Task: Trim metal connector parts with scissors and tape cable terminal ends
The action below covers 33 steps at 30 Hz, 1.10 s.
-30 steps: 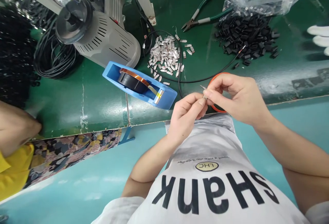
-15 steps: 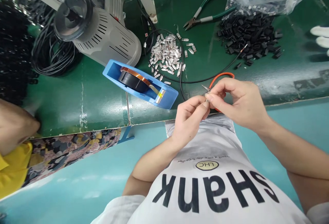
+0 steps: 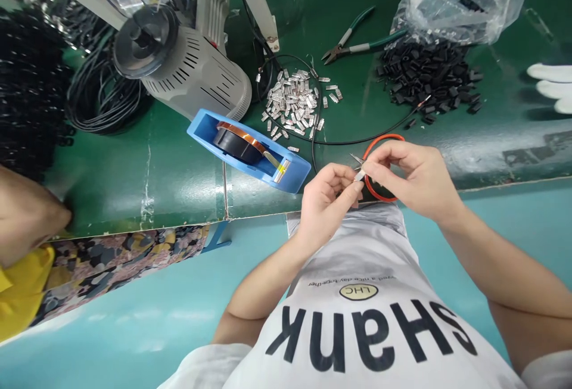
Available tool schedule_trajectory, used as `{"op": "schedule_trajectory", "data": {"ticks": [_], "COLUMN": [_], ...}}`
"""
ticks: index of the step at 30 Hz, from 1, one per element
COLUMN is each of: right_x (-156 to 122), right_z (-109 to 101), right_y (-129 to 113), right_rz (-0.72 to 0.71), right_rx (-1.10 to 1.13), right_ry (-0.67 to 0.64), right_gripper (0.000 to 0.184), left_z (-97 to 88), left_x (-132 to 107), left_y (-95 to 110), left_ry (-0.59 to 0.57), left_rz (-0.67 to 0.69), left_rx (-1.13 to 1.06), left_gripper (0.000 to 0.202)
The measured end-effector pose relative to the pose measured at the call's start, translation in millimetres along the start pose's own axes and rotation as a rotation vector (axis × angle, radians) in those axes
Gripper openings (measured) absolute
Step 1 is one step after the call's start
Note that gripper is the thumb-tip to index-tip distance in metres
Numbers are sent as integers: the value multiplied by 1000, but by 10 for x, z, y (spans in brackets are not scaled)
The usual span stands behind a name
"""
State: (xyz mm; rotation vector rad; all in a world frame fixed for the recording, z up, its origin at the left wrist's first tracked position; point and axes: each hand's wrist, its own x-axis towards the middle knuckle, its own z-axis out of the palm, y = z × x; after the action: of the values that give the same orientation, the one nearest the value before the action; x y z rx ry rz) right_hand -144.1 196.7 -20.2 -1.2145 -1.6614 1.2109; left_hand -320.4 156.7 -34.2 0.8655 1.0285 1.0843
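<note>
Silver metal shows more plainly now: more of the small metal piece [image 3: 360, 175] is exposed between your fingertips than 0.5 seconds ago. Your left hand [image 3: 328, 198] has its grip pinched on the lower end, your right hand [image 3: 413, 180] apparently on the upper, so your 2 hands seem to have shifted their hold. It's near the worktop [image 3: 179, 186] edge, beside orange-handled scissors [image 3: 379, 139] (also less covered).

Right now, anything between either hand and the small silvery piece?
Nothing visible: the small silvery piece sits at the fingertips of both the left hand and the right hand. The orange-handled scissors show behind the fingers, not in between.
</note>
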Motion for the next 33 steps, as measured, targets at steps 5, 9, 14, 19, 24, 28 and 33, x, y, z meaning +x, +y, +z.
{"op": "schedule_trajectory", "data": {"ticks": [5,9,14,19,24,28,33], "right_x": [30,73,140,142,103,76,31], "right_z": [16,87,137,173,204,209,216], "right_y": [7,-78,-147,-119,-115,-116,-136], "right_rz": [-16,-23,27,137,75,17,35], "right_rx": [84,82,42,170,112,69,75], "right_ry": [-63,-52,-83,-153,-45,-15,-55], "right_gripper": [16,15,24,31,27,20,17], "left_z": [-9,-31,-76,-93,-85,-93,-132], "left_x": [-60,-79,-102,-111,-89,-101,-161], "left_y": [63,101,72,37,51,69,67], "left_ry": [49,34,9,8,-31,-32,-48], "left_rz": [36,39,27,25,35,54,120], "left_rx": [-52,-39,1,-4,-5,58,175], "left_gripper": [20,20,25,26,27,28,28]}}
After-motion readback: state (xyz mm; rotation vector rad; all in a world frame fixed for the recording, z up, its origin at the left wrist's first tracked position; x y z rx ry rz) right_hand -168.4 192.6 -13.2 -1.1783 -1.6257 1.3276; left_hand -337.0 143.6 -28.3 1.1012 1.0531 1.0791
